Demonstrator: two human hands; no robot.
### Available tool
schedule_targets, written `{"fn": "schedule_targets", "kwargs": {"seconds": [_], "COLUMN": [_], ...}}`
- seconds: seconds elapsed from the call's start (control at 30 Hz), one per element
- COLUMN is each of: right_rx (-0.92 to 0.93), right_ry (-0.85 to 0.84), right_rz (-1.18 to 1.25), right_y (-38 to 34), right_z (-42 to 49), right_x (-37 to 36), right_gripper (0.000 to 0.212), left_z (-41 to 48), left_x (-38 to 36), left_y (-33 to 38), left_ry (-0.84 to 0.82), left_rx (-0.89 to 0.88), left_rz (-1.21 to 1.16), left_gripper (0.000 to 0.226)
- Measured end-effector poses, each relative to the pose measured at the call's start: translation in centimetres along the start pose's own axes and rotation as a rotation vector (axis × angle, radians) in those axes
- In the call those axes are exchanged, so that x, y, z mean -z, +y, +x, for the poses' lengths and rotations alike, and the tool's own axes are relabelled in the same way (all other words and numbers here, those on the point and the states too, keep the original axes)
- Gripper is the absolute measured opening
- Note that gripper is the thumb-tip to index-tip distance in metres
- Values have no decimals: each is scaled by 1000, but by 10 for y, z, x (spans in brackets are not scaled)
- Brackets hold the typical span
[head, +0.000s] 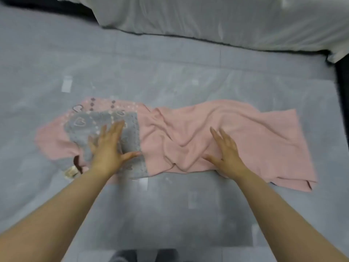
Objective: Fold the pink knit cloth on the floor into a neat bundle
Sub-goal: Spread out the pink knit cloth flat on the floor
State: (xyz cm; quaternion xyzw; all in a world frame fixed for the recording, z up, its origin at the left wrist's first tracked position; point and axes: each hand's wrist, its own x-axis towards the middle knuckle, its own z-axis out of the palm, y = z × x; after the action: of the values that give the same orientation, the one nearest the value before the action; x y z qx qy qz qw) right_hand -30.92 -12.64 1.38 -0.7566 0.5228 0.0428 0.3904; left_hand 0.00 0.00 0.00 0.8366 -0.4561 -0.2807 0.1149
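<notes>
The pink knit cloth [226,133] lies spread sideways on the grey floor, wrinkled in the middle. Its left part carries a grey patterned panel [83,125] with hearts and dots. My left hand [108,148] rests flat on that grey panel, fingers apart, palm down. My right hand [226,148] presses flat on the plain pink part near the cloth's near edge, fingers spread. Neither hand grips the fabric.
A grey mat [170,214] covers the floor around the cloth. A white sheet [226,19] hangs from a bed along the far side. A dark strip [342,87] runs down the right edge. My knees [145,255] show at the bottom.
</notes>
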Motion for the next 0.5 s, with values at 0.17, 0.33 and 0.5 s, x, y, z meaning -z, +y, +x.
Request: {"fn": "schedule_targets", "kwargs": {"seconds": [0.17, 0.33, 0.5], "right_rx": [-225, -111, 14], "right_ry": [49, 104, 334], "right_rz": [-304, -276, 49], "right_y": [73, 87, 58], "right_z": [27, 31, 23], "right_x": [-8, -44, -66], "right_gripper": [101, 83, 56], "left_z": [7, 6, 2], "left_x": [-20, -50, -68], "left_y": [-38, -29, 0], "left_ry": [36, 97, 63], "left_rx": [290, 124, 42], "left_rz": [33, -128, -404], "left_gripper": [121, 120, 122]}}
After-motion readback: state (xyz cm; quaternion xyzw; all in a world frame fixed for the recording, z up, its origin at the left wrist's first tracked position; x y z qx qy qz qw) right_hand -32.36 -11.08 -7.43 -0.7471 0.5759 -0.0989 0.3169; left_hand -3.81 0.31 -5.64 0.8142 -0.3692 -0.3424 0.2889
